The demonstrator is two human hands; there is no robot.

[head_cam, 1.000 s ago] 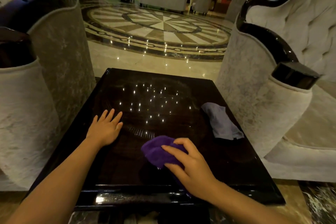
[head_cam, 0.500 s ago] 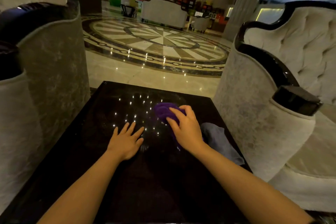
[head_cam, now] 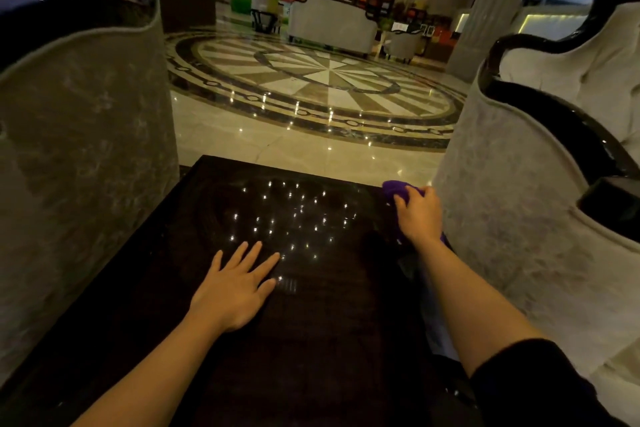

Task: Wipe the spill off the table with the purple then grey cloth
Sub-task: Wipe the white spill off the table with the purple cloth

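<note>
My right hand (head_cam: 417, 215) presses the purple cloth (head_cam: 394, 189) onto the far right corner of the glossy black table (head_cam: 311, 340); only the cloth's front bulge shows past my fingers. My left hand (head_cam: 235, 288) lies flat on the table's middle, fingers spread, holding nothing. The grey cloth (head_cam: 434, 315) lies along the table's right edge, mostly hidden under my right forearm. In the dim light I cannot make out a spill on the dark surface, only reflected ceiling lights.
A grey upholstered armchair (head_cam: 79, 156) stands close on the left and a pale tufted one (head_cam: 526, 211) close on the right, both flanking the table. Beyond the table's far edge is polished marble floor (head_cam: 311, 146) with a round inlay.
My right hand has swept the purple cloth from the near middle of the table up and across to the far right corner. My left hand stayed flat on the table.
</note>
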